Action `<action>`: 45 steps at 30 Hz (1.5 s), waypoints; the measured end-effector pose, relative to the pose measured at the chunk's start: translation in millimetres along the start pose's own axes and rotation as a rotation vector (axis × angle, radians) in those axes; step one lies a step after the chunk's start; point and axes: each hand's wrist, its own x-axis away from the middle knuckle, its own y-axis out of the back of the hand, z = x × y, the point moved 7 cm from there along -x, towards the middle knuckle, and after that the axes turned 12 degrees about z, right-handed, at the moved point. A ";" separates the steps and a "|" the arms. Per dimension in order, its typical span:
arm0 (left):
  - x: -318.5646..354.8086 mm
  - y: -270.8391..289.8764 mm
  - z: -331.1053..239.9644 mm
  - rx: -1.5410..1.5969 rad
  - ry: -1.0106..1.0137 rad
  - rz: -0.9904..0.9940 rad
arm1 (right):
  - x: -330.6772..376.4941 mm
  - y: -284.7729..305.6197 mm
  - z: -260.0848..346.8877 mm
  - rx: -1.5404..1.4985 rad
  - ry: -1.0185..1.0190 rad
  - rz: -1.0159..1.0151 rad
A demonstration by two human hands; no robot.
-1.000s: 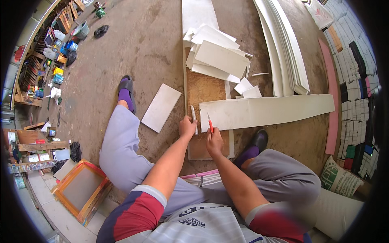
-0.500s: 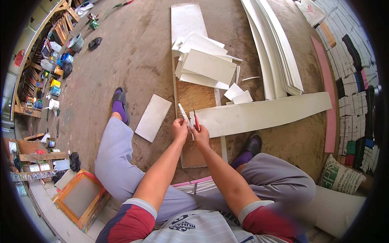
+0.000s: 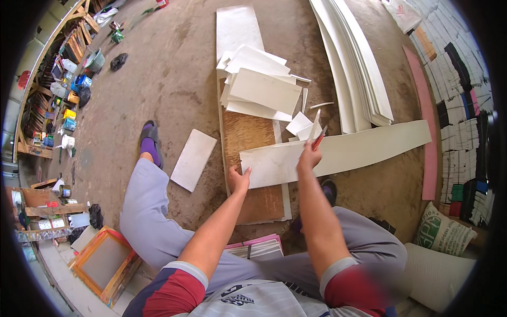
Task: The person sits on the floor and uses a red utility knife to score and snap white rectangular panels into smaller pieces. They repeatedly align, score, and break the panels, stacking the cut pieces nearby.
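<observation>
A long white sheet strip (image 3: 338, 156) lies across a brown board (image 3: 259, 203) in front of me. My left hand (image 3: 239, 181) is at the strip's left end, thumb over its edge, with thumb and fingers apart. Further right and above the strip, my right hand (image 3: 309, 157) is closed around a red-handled cutter (image 3: 318, 141). A narrow white sliver (image 3: 315, 125) sticks up beside the cutter and seems held in the same hand. Beyond the strip lies a loose pile of white rectangular pieces (image 3: 266, 91). Small white offcuts (image 3: 299, 124) are between pile and strip.
A single white rectangle (image 3: 194, 160) lies on the floor at left. Long stacked white sheets (image 3: 364, 79) stretch away at right, near a pink strip (image 3: 421, 121) and piled bundles (image 3: 459, 158). Paint containers (image 3: 68, 124) and a wooden-framed screen (image 3: 104, 262) line the left side.
My right hand has moved right and away from me with the cutter; the white sliver now shows beside it. My left hand has let go of the sliver and come down to the strip's end.
</observation>
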 end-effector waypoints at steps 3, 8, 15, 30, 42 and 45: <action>0.3 -8.0 6.6 -0.051 0.031 0.065 | -40.5 26.0 15.2 0.139 -0.021 -0.093; 6.0 -3.8 -5.5 -0.086 0.076 0.112 | -0.4 42.9 -9.7 0.836 -0.083 0.160; -1.0 -6.6 -3.3 -0.016 0.114 0.109 | 30.9 47.2 -21.4 0.900 -0.013 0.190; -21.5 61.2 46.4 0.351 0.032 0.224 | 66.3 3.5 -55.2 0.679 0.108 0.355; -44.8 115.1 115.0 0.369 0.142 0.180 | 128.0 -30.6 -72.9 0.513 0.116 0.433; -37.9 117.6 106.2 0.354 0.166 0.184 | 120.8 -25.2 -69.9 0.580 0.050 0.421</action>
